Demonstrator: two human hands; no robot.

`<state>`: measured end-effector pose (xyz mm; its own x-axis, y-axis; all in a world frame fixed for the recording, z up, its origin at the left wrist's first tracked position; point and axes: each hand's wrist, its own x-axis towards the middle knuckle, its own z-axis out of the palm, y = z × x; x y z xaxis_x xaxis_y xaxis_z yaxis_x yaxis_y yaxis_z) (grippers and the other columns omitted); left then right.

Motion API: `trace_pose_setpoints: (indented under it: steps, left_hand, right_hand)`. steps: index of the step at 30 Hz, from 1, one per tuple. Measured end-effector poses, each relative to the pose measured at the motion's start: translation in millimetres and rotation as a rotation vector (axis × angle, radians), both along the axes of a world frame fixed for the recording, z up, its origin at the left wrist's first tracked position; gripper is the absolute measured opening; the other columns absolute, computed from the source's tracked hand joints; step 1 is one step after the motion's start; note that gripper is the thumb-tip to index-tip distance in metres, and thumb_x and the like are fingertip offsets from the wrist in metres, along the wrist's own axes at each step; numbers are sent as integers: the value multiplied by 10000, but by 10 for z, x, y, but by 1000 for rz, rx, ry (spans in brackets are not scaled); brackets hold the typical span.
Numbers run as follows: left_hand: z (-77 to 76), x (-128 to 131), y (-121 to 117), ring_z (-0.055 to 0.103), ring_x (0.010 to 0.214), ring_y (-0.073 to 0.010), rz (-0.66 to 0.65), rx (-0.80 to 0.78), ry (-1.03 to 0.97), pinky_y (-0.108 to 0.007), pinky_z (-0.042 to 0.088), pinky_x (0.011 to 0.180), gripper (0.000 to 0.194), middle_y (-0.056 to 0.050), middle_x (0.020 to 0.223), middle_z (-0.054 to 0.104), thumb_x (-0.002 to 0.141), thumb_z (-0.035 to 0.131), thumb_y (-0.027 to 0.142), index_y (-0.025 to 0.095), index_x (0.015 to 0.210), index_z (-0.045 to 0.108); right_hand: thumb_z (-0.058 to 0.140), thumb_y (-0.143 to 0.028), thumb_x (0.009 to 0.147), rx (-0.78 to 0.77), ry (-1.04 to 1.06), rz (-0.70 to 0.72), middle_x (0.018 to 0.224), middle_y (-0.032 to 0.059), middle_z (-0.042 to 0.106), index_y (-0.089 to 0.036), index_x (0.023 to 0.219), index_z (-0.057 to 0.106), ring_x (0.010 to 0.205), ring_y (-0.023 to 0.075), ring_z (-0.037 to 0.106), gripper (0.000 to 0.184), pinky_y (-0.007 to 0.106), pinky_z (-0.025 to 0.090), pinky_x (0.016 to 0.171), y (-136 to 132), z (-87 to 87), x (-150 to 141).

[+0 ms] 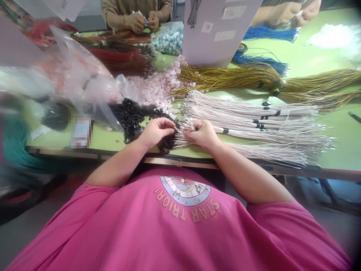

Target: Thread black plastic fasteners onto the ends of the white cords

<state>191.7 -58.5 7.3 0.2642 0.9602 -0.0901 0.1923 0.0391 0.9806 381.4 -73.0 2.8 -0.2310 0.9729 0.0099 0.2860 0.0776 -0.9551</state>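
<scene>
In the middle of the table edge, my left hand [158, 131] is closed in a pinch, thumb against fingers. What sits between its fingertips is too small to make out. Right beside it, my right hand [203, 134] pinches the end of a white wire, its fingers over the tips of the bundled white wires [276, 138]. These bundles lie to the right, some wrapped with black tape. A pile of small black plastic connectors [130, 117] spreads left of and under my left hand. Behind it lies a heap of pale pink connectors [158, 87].
Yellow-brown wire bundles [248, 77] lie behind the white ones. A grey panel [216, 34] stands upright at the back. Clear plastic bags [98, 88] and a blurred-out flat object [81, 132] are left. Co-workers' hands [138, 22] work across the table.
</scene>
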Motion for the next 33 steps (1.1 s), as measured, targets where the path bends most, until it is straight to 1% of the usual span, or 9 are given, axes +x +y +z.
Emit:
trace_pose_setpoints:
  steps: [7,12,17,20,24,26,28,31,33]
  left_hand:
    - [-57,38,-13,606,711,-142,4,46,33,-304,497,724,220,-37,762,673,571,743,259,134,728,653]
    - [-99,70,-11,596,671,-140,-27,79,92,-282,491,672,221,-32,705,660,569,741,277,134,719,665]
    - [-134,100,-8,588,640,-136,-39,104,124,-273,480,645,199,-37,699,659,582,730,269,130,711,671]
    - [-104,71,9,589,662,-139,-45,156,181,-273,477,657,171,-37,717,656,621,703,266,136,726,665]
    - [57,-86,-11,562,705,-126,-101,380,409,-269,461,679,157,-37,854,639,699,637,237,162,836,653]
    - [147,-193,-81,540,711,-123,-100,502,554,-274,450,680,151,-37,899,617,734,607,231,174,871,636]
    - [192,-283,-198,534,743,-136,-163,591,674,-289,441,717,105,-33,861,606,774,574,246,178,835,625]
    - [137,-339,-408,536,788,-167,-375,655,831,-314,431,768,165,-42,799,602,820,527,307,172,803,619]
    - [45,-323,-517,534,786,-185,-422,668,934,-325,432,755,227,-60,798,598,828,510,356,157,822,619]
  right_hand:
    - [543,-265,645,11,-78,-37,529,-30,361,-136,558,507,536,76,329,160,211,269,492,-5,-1,-12]
    - [541,-266,651,35,-70,11,522,-30,345,-142,524,468,540,75,325,191,210,256,488,-3,-23,-27]
    - [540,-273,676,50,-57,41,542,-27,360,-137,550,492,553,76,339,192,213,261,500,3,-71,-32]
    - [552,-311,686,46,-72,32,545,-24,387,-134,565,518,555,81,355,217,216,274,506,11,-75,-22]
    - [599,-333,660,39,-18,-28,631,-3,513,-127,653,603,609,103,439,207,228,344,569,44,-59,13]
    - [631,-319,631,-27,54,-40,674,6,562,-127,702,631,625,113,474,205,239,370,593,63,-57,35]
    - [655,-316,606,-124,111,-27,658,6,575,-126,715,639,603,117,487,220,246,380,583,73,-60,51]
    - [648,-322,615,-187,153,15,615,0,565,-125,706,632,563,113,482,217,249,379,560,69,-66,59]
    - [627,-310,637,-177,156,33,599,-6,553,-125,703,621,549,105,470,197,244,373,551,56,-65,54]
